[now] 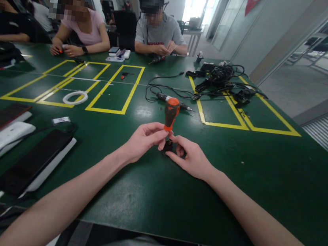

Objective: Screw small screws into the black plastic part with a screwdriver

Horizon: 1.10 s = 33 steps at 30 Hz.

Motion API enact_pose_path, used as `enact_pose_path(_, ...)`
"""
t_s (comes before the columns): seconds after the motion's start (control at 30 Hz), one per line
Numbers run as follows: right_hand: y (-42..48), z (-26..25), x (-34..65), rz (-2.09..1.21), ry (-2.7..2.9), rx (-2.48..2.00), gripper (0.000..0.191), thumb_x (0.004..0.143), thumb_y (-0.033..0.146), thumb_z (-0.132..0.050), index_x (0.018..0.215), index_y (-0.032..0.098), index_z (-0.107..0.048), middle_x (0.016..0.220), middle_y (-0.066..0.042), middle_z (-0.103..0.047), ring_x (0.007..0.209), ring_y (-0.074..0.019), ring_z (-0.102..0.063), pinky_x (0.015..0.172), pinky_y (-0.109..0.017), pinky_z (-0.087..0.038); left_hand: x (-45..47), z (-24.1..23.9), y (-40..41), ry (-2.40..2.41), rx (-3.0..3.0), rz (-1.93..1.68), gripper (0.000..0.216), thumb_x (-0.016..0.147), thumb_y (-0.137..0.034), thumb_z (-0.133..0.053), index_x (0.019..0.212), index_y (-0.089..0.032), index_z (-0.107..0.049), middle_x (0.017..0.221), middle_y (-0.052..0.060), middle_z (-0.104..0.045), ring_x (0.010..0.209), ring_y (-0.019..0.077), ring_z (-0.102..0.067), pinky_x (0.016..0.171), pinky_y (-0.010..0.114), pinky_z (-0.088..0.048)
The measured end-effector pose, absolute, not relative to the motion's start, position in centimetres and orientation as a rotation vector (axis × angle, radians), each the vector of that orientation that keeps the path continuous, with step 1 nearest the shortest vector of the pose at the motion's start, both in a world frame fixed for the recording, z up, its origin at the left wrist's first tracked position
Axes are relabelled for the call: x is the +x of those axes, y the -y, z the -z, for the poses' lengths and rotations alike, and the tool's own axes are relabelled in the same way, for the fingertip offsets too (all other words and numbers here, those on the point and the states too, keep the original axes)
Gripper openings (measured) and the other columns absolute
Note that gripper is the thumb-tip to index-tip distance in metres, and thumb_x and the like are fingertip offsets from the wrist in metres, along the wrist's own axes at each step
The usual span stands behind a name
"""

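An orange and black screwdriver (171, 114) stands upright in front of me, its handle on top. My left hand (146, 141) is closed around its lower end, fingers pinching just under the orange collar. Below it a small black part (167, 146) rests on the green table (130, 198). Thumb and fingers of my right hand (191, 156) grip this part from the right. The screwdriver's tip points down into or onto the black part; the exact contact is hidden by my fingers.
Beyond my hands lies a pen-shaped electric screwdriver (169, 99) with a cable. Tangled black cables (220, 80) are heaped at the back right. A white tape ring (75, 97) lies left, near yellow tape outlines. Phones (35, 161) and a power strip (0, 142) sit at near left. Co-workers sit opposite.
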State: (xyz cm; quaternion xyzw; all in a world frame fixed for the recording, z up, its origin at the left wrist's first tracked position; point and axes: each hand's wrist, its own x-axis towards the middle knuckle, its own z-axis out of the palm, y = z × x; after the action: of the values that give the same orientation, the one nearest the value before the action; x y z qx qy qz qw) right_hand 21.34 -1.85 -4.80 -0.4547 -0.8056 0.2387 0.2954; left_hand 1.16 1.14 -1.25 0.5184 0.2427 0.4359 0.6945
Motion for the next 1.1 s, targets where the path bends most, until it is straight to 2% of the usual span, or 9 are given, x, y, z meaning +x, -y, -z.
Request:
enact_pose_path(0.27, 1.81, 4.71, 21.34, -0.668, 2.146, -1.225, 0.018, 0.093, 0.032, -0.067, 0.104, 0.020, -0.060, 0.067, 0.005, -0.056, 0.058, -0.0138, -0.053, 0.059, -0.027, -0.041, 1.44, 1.95, -1.21, -0.604, 1.113, -1.055, 0.036, 0.065, -0.029, -0.094, 0.079, -0.015, -0.064, 0.067, -0.005, -0.065, 0.047, 0.0034, -0.050, 0.049, 0.019, -0.042)
enact_pose_path(0.43, 1.79, 4.89, 21.33, -0.651, 2.142, -1.215, 0.017, 0.093, 0.033, -0.066, 0.103, 0.021, -0.059, 0.066, 0.005, -0.056, 0.057, -0.0138, -0.053, 0.059, -0.027, -0.041, 1.47, 1.56, -0.94, -0.568, 1.137, -0.996, 0.032, 0.075, -0.038, -0.088, 0.092, -0.014, -0.075, 0.074, -0.002, -0.066, 0.051, 0.0049, -0.052, 0.053, 0.023, -0.044)
enact_pose_path(0.57, 1.78, 4.89, 21.27, -0.638, 2.137, -1.222, 0.017, 0.093, 0.032, -0.067, 0.104, 0.021, -0.059, 0.065, 0.005, -0.055, 0.056, -0.0138, -0.053, 0.058, -0.027, -0.041, 1.49, 1.57, -0.95, -0.557, 1.166, -0.983, 0.034, 0.079, -0.044, -0.085, 0.089, -0.013, -0.075, 0.059, -0.004, -0.058, 0.050, 0.0065, -0.051, 0.053, 0.023, -0.043)
enact_pose_path(0.73, 1.82, 4.67, 21.24, -0.660, 2.140, -1.219, 0.017, 0.093, 0.031, -0.067, 0.103, 0.020, -0.059, 0.067, 0.005, -0.056, 0.057, -0.0137, -0.053, 0.059, -0.027, -0.040, 1.55, 1.81, -1.10, -0.575, 1.154, -1.032, 0.037, 0.071, -0.039, -0.092, 0.083, -0.014, -0.068, 0.073, -0.002, -0.069, 0.049, 0.0048, -0.054, 0.050, 0.020, -0.042)
enact_pose_path(0.87, 1.85, 4.62, 21.25, -0.669, 2.138, -1.223, 0.016, 0.093, 0.031, -0.066, 0.103, 0.020, -0.059, 0.067, 0.005, -0.056, 0.057, -0.0138, -0.053, 0.058, -0.027, -0.040, 1.54, 1.73, -1.06, -0.539, 1.128, -1.046, 0.036, 0.069, -0.031, -0.093, 0.085, -0.015, -0.064, 0.075, -0.004, -0.069, 0.044, 0.0024, -0.051, 0.045, 0.019, -0.038)
enact_pose_path(1.0, 1.82, 4.82, 21.26, -0.647, 2.143, -1.228, 0.016, 0.093, 0.031, -0.067, 0.102, 0.020, -0.059, 0.066, 0.005, -0.056, 0.057, -0.0139, -0.053, 0.059, -0.027, -0.040, 1.50, 1.44, -0.93, -0.534, 1.140, -1.007, 0.034, 0.074, -0.038, -0.089, 0.091, -0.014, -0.072, 0.078, -0.001, -0.069, 0.047, 0.0039, -0.053, 0.047, 0.021, -0.041)
enact_pose_path(1.1, 1.78, 4.97, 21.24, -0.641, 2.143, -1.226, 0.016, 0.093, 0.030, -0.066, 0.103, 0.020, -0.059, 0.066, 0.005, -0.055, 0.057, -0.0135, -0.053, 0.059, -0.027, -0.041, 1.52, 1.48, -0.94, -0.537, 1.151, -0.995, 0.034, 0.077, -0.042, -0.087, 0.088, -0.012, -0.075, 0.075, 0.000, -0.069, 0.049, 0.0050, -0.053, 0.048, 0.022, -0.042)
